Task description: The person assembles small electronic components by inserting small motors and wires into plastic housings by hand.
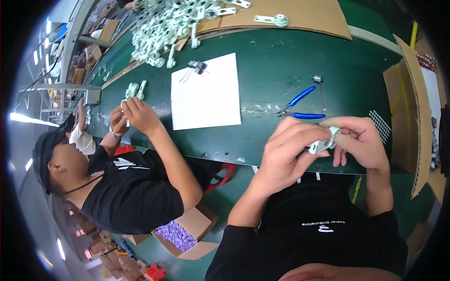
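Note:
Above the near edge of the green table, my left hand [287, 152] and my right hand [361, 139] meet around a pale green plastic part [320, 146]. The left fingers close on its slotted arm, while the right thumb and fingers grip its other end. Much of the part is hidden behind my fingers. Just beyond my hands lie blue-handled cutters [301, 96] with their jaws pointing left. A small silver motor [317, 79] with a thin reddish lead rests behind the cutters.
A co-worker [136, 187] on my left holds a similar part. Between us lies a white sheet [206, 103] bearing small dark wired components [198, 67]. Pale green parts [164, 30] are heaped at the back on flat cardboard [309, 18]. An open carton [408, 107] stands right.

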A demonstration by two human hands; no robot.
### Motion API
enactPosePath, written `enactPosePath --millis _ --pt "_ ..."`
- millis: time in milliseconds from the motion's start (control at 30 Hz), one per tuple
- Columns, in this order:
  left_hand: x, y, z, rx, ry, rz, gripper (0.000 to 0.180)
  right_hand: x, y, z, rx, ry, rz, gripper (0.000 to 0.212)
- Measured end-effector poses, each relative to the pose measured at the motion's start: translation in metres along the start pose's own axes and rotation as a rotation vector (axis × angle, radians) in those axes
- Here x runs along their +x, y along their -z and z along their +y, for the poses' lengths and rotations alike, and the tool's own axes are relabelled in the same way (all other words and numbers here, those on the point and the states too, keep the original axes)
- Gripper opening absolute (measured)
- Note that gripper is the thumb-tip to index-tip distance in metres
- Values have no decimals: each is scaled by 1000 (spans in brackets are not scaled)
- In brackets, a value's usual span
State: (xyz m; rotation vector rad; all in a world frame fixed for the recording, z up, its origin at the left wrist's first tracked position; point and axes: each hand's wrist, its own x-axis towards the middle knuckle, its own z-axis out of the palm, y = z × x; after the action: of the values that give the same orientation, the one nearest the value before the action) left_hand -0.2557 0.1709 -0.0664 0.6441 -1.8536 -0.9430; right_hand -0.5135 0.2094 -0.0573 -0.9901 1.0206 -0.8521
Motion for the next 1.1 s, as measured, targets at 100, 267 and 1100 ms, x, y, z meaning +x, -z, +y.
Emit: enactPosePath --millis 100,267,1100 --pt "-2 -4 0 -18 -5 7 38 2 4 -6 4 -54 -34 30" --pt "3 -6 -6 9 -9 -4 37 -1 -3 3 -59 -27 81 29" --pt "-27 -2 -25 -219 190 166 44 11 -24 14 -294 281 144 30"
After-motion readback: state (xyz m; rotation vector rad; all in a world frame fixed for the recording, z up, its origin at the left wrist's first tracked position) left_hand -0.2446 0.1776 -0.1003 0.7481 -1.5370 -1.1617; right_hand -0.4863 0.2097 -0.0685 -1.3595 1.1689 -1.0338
